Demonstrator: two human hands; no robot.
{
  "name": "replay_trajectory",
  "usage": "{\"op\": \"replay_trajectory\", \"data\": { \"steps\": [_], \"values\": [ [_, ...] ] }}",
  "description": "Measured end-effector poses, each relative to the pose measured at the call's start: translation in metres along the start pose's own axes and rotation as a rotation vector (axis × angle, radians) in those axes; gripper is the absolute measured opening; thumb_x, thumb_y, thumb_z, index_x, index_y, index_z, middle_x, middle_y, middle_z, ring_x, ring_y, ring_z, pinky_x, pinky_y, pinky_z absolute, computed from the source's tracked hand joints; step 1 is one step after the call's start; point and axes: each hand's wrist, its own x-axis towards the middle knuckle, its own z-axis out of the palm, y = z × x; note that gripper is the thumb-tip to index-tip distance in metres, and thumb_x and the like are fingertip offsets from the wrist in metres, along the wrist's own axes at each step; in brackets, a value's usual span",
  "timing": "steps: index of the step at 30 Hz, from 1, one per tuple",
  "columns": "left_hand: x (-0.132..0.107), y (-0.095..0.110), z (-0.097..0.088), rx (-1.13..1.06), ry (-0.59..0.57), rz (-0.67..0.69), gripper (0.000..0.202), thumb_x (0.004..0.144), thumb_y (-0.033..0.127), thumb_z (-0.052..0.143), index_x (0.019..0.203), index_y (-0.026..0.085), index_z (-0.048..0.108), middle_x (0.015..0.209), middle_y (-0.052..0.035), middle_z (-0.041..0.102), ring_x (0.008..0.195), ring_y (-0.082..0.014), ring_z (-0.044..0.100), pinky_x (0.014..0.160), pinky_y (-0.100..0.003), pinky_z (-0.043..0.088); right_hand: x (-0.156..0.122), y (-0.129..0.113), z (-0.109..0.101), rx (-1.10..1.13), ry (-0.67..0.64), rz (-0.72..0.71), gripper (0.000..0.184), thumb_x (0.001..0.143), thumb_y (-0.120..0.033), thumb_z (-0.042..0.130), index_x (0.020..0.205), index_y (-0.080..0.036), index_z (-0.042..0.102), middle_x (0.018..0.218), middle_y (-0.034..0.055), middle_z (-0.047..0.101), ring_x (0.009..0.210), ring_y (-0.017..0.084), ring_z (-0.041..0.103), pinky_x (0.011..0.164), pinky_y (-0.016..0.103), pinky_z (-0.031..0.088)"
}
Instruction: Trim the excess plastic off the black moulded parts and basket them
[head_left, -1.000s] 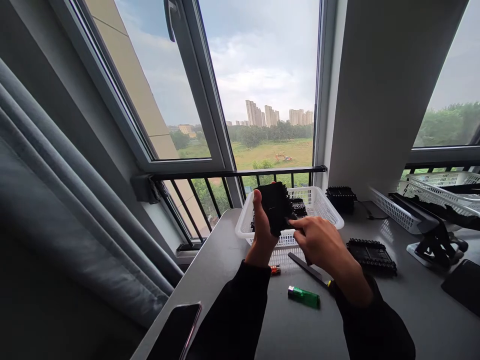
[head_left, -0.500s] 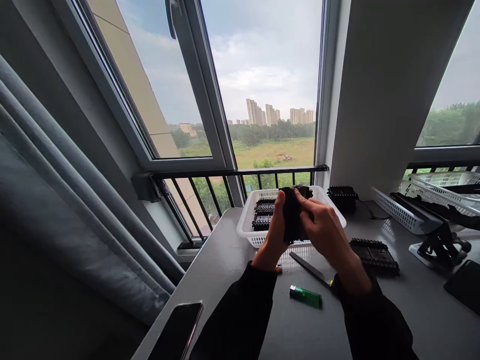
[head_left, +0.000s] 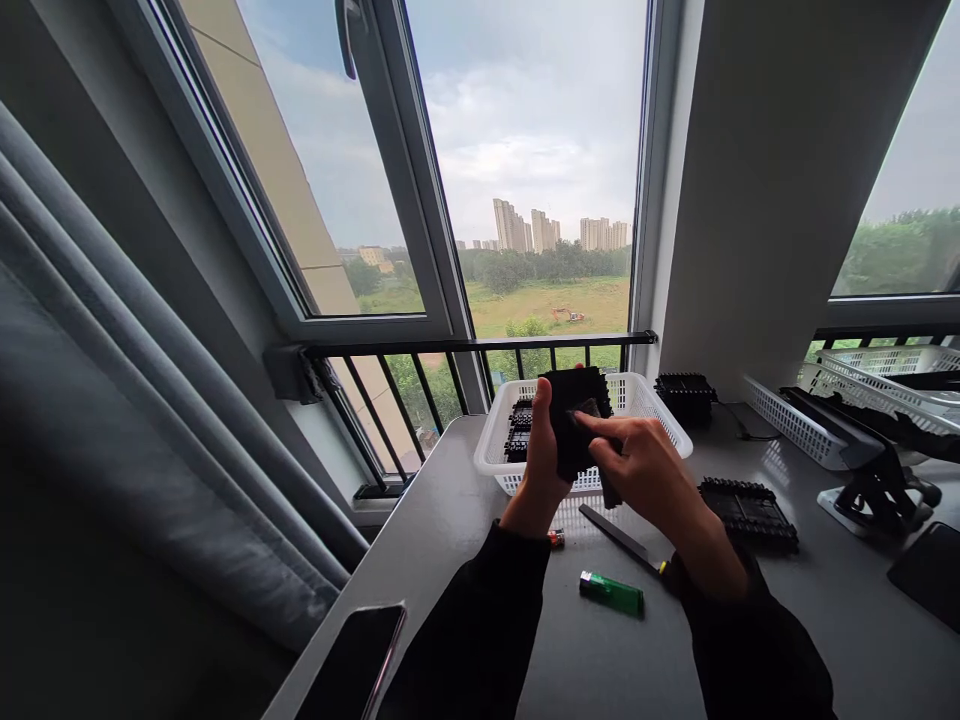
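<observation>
My left hand (head_left: 541, 462) is wrapped around a flat black plastic part (head_left: 574, 388) with toothed edges, its thumb along the near left side. The part is tilted up above a white basket (head_left: 491, 468). My right hand (head_left: 639, 462) is closed on a thin dark grey strip (head_left: 612, 490), whose lower end hangs below the fingers. Its index finger is stretched out and presses on the face of the black part. What the strip is made of cannot be made out. Several similar black parts (head_left: 519, 440) lie in the basket.
Below the hands lie a knife (head_left: 615, 532), a green lighter (head_left: 611, 593) and a small orange item (head_left: 556, 539). Black toothed parts (head_left: 750, 515) lie at right, others (head_left: 684, 397) behind. A phone (head_left: 352, 660) is at the left edge, a black stand (head_left: 885, 490) far right.
The black part has turned so that more of its face shows. My right index finger has moved down and left across it, and the grey strip has come into view.
</observation>
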Motion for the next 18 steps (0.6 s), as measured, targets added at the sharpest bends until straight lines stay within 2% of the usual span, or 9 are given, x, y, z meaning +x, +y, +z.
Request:
{"op": "replay_trajectory", "data": {
  "steps": [5, 12, 18],
  "values": [
    [0.0, -0.002, 0.002, -0.009, 0.065, 0.03, 0.053, 0.079, 0.057, 0.062, 0.109, 0.014, 0.068, 0.089, -0.0069, 0.073, 0.077, -0.0186, 0.07, 0.071, -0.027, 0.054, 0.0, 0.001, 0.002, -0.091, 0.041, 0.11, 0.04, 0.089, -0.02, 0.047, 0.124, -0.026, 0.066, 0.113, 0.0055, 0.071, 0.102, 0.021, 0.066, 0.088, 0.031, 0.048],
    [0.002, 0.009, 0.0, -0.061, 0.09, 0.049, 0.048, 0.083, 0.056, 0.058, 0.104, 0.014, 0.069, 0.085, -0.0061, 0.073, 0.073, -0.0172, 0.069, 0.07, -0.027, 0.054, -0.002, -0.004, 0.007, -0.173, -0.139, 0.072, 0.046, 0.09, -0.02, 0.047, 0.134, -0.026, 0.056, 0.105, 0.0077, 0.073, 0.097, 0.022, 0.066, 0.08, 0.031, 0.047],
    [0.0, 0.021, 0.0, -0.049, 0.105, 0.05, 0.048, 0.084, 0.057, 0.055, 0.105, 0.016, 0.069, 0.087, -0.0055, 0.073, 0.072, -0.0164, 0.069, 0.068, -0.026, 0.054, -0.007, -0.011, 0.005, -0.204, -0.231, 0.014, 0.045, 0.09, -0.017, 0.047, 0.133, -0.024, 0.058, 0.103, 0.0083, 0.074, 0.093, 0.021, 0.067, 0.079, 0.03, 0.046]
  ]
}}
